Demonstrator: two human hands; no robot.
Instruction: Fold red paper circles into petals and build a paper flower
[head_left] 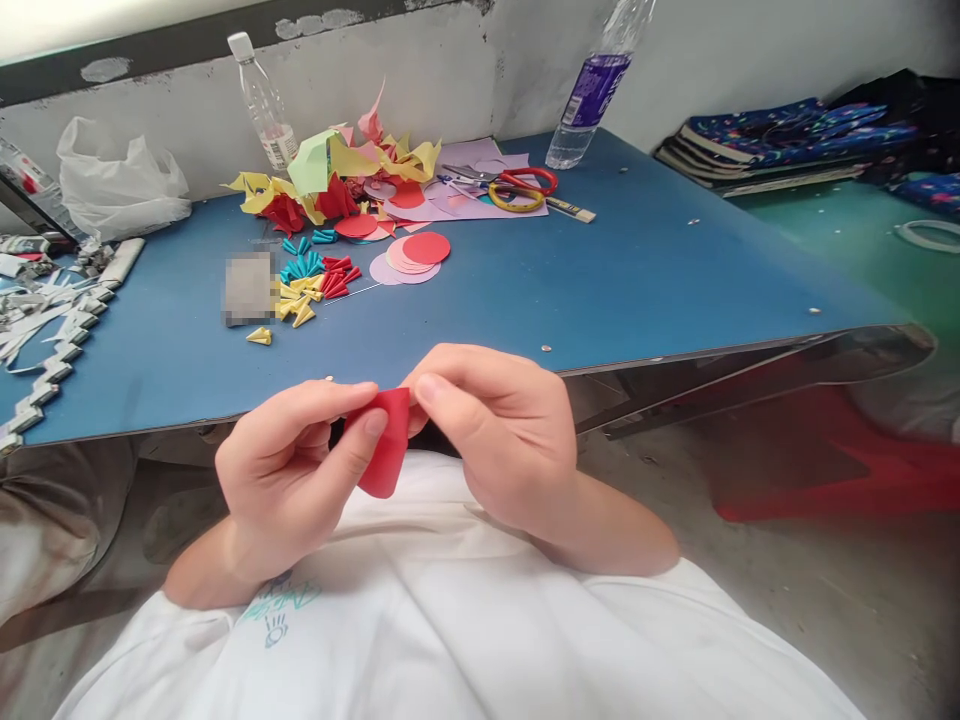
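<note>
A piece of red paper (388,455), bent over into a rolled or folded shape, is held up in front of my white shirt, just off the table's near edge. My left hand (289,465) pinches it between thumb and fingers from the left. At its upper right corner, my right hand (499,435) is closed in a pinch, with the fingertips partly hidden. Beyond my hands lie small rolled paper cones in teal (304,265), red (339,278) and yellow (300,300). Paper circles, the top one red (427,247), overlap beside them.
Red-handled scissors (529,180), yellow-handled scissors (517,200) and crumpled paper scraps (337,165) lie at the back of the blue table (637,270). Plastic bottles (589,95) and a white bag (120,185) stand there too. A folded-paper chain (56,375) runs along the left.
</note>
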